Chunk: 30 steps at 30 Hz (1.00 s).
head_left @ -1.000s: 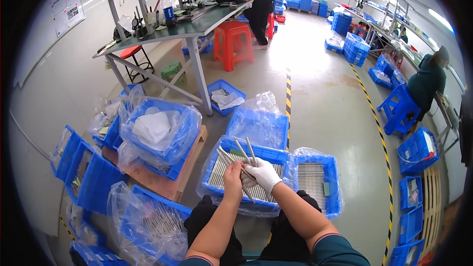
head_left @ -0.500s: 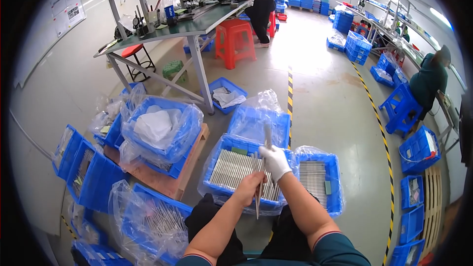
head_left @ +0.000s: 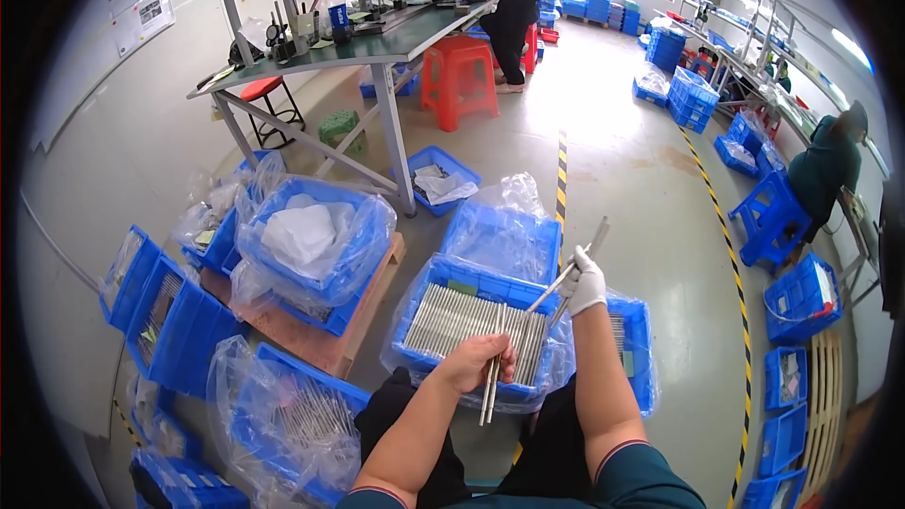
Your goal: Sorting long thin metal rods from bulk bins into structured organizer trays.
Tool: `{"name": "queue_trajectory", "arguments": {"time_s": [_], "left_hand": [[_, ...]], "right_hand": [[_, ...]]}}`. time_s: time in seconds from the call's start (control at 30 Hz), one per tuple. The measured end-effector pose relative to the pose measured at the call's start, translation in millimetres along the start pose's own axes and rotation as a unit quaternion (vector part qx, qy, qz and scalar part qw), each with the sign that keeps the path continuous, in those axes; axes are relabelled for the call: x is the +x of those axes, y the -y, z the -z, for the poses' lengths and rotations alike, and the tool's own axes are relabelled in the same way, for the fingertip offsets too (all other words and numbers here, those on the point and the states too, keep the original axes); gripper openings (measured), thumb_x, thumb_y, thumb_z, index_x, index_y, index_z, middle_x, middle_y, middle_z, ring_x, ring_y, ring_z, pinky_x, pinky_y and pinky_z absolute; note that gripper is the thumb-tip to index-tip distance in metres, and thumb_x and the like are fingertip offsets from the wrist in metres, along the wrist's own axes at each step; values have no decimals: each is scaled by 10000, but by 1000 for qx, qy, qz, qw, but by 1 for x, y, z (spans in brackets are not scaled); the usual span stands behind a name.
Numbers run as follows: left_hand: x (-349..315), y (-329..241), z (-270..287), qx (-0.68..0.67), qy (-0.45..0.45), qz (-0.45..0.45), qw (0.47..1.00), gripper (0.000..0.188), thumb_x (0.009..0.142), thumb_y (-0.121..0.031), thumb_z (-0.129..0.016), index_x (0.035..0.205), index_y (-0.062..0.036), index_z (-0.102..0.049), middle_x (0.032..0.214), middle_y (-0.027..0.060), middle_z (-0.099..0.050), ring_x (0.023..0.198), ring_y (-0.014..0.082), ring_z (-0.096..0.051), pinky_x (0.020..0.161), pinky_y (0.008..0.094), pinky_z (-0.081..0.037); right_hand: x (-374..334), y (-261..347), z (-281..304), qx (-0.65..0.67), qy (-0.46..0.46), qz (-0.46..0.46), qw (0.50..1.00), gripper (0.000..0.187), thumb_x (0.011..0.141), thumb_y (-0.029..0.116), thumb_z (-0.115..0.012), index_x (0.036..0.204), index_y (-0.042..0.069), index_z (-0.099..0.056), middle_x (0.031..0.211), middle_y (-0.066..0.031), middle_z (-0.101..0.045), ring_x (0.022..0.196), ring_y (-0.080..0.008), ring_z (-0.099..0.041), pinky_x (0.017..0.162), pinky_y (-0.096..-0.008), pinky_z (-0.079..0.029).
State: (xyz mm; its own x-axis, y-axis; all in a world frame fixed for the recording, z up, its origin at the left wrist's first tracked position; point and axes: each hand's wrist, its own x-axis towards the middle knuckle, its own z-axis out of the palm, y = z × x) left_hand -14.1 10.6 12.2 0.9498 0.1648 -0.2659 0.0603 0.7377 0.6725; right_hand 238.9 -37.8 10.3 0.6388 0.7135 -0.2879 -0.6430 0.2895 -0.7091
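Observation:
My bare left hand (head_left: 479,362) is closed round a couple of thin metal rods (head_left: 487,403), held nearly upright over the near side of a blue crate (head_left: 415,366). In that crate, lined with clear plastic, lies a row of similar silvery rods (head_left: 443,322) with a green piece (head_left: 462,287) at the far edge. My right hand (head_left: 584,283), in a white glove, grips metal rods (head_left: 596,238) that point in different directions, above the gap between this crate and a second one (head_left: 641,339). My right forearm partly hides the second crate and its rods.
An upper blue crate with plastic (head_left: 500,240) stands just beyond. At the left, a pallet (head_left: 349,349) carries a bagged crate (head_left: 316,236), and another crate of rods (head_left: 311,419) sits nearer. A green-topped workbench (head_left: 377,47) is ahead; a person (head_left: 830,165) sits at the right.
My right hand has moved right and slightly up, away from my left hand, with rods in its grip. My left hand stays over the crate, shifted slightly, still holding rods.

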Motion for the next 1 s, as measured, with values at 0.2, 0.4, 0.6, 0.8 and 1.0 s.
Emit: {"name": "queue_trajectory", "arguments": {"time_s": [0.2,0.4,0.6,0.8,1.0], "left_hand": [[2,-8,3,-35,-78,-79,993,335,941,-329,-475,797,-40,-566,996,146,-607,897,235,-629,747,364,-527],[1,-2,5,-86,23,-85,992,329,934,-333,-485,821,-38,-576,1019,134,-604,897,251,-629,739,401,-523],[3,0,8,-45,-26,-94,994,308,913,-346,-522,821,-56,-568,722,27,-499,619,157,-485,590,313,-433],[8,-11,8,-63,-163,-183,967,299,904,-323,-559,824,-38,-596,626,-7,-494,560,123,-547,529,282,-476],[11,-15,34,-141,-226,-297,917,304,901,-341,-556,943,-40,-565,663,0,-502,581,117,-512,545,284,-474]], "right_hand": [[-42,-23,-33,-129,33,-115,984,268,839,284,-631,674,131,-484,472,54,-364,334,-68,-312,324,-225,-201],[-76,-51,-63,-438,130,-20,890,278,818,298,-660,757,31,-612,611,-2,-547,481,-72,-459,440,-237,-364],[-64,-59,-62,-507,206,-1,837,307,836,321,-637,876,16,-647,655,-20,-593,609,-72,-513,600,-270,-456],[-74,-45,-66,-546,106,28,830,365,870,345,-548,861,-13,-619,648,-87,-595,571,-144,-566,579,-294,-446],[-92,-38,-65,-502,159,-64,848,311,899,286,-507,950,-7,-598,597,-36,-561,472,-65,-471,451,-223,-359]]}}
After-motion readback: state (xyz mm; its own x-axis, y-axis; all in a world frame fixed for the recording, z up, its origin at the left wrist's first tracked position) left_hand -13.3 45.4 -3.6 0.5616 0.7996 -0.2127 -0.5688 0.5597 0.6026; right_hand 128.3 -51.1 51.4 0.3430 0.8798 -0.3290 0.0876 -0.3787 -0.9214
